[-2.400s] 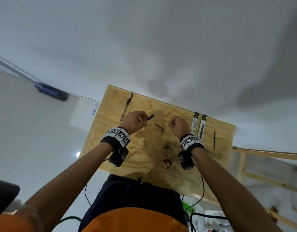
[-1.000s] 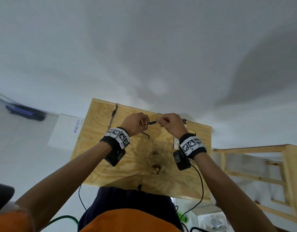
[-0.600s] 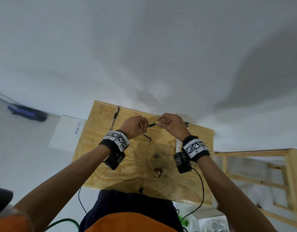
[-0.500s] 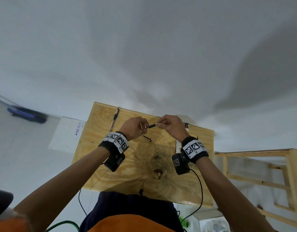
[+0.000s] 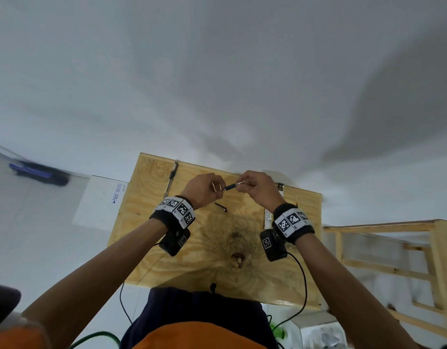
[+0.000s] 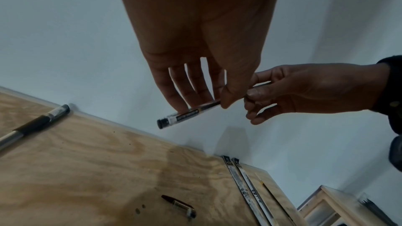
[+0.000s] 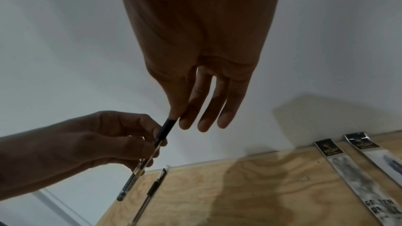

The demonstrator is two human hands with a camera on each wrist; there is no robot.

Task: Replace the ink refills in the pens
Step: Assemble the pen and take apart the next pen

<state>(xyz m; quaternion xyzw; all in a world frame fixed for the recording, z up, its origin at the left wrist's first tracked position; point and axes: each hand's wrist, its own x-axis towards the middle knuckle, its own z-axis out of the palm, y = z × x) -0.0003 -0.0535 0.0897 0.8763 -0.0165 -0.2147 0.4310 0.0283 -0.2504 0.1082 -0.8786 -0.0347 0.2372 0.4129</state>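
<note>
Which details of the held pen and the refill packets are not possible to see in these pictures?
- Clear-barrelled black-grip pen: its tip, right wrist view, hidden by the right hand fingers.
- Same pen, head view: too small for detail.
- Two clear refill packets with black headers: lower ends cut by the frame edge; contents blurred.

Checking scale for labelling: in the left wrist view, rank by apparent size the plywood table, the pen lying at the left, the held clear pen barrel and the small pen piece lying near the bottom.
1. Plywood table.
2. Lying pen, cut off by the frame edge.
3. Held clear pen barrel, partly hidden by fingers and nearer the camera, so unsure against the lying pen.
4. Small pen piece.
</note>
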